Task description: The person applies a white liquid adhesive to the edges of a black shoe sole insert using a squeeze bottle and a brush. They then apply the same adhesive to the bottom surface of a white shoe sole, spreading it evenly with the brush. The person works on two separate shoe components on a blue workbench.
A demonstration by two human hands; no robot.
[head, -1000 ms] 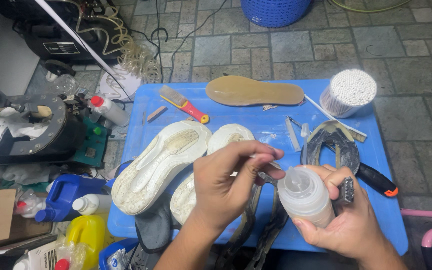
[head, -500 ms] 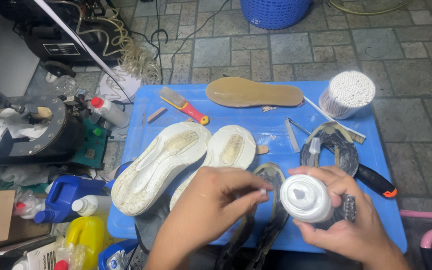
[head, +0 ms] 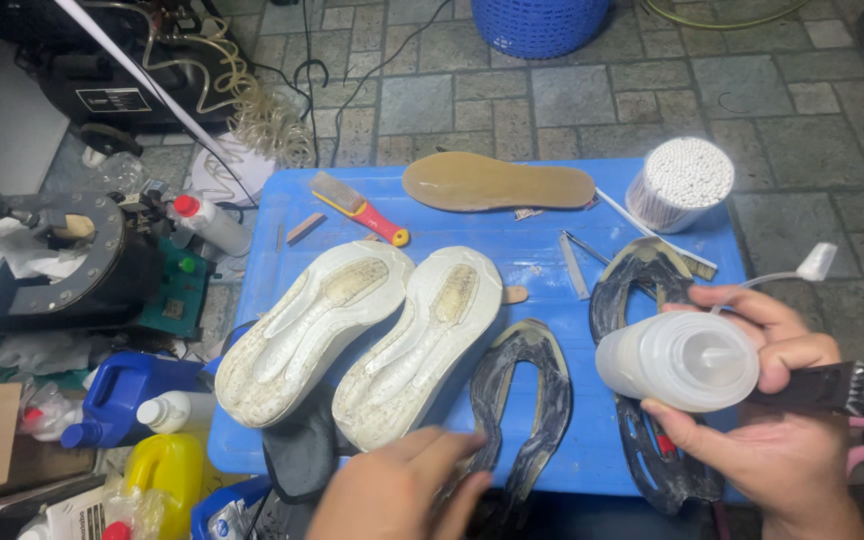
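Note:
My right hand (head: 767, 420) grips a translucent white squeeze bottle (head: 677, 360) lying sideways, and a black brush (head: 832, 387) sticks out from the same hand. The bottle's cap (head: 815, 263) dangles on a thin strap above it. My left hand (head: 397, 490) rests low at the table's near edge, touching the lower end of a black rubber outsole piece (head: 522, 395). A second black outsole piece (head: 642, 290) lies under and behind the bottle. Two shoes with white soles facing up (head: 312, 330) (head: 422, 345) lie side by side on the blue table (head: 522, 250).
A tan insole (head: 497, 182), a red-handled brush (head: 357, 207) and a tub of cotton swabs (head: 679, 183) sit at the table's far side. A machine (head: 52, 260), a blue jug (head: 117, 395) and a yellow bottle (head: 167, 470) crowd the floor to the left. A blue basket (head: 542, 22) stands beyond.
The bottle's cap has come off and now hangs open. My left hand dropped from the bottle's top down to the outsole piece. My right hand shifted right, tipping the bottle sideways.

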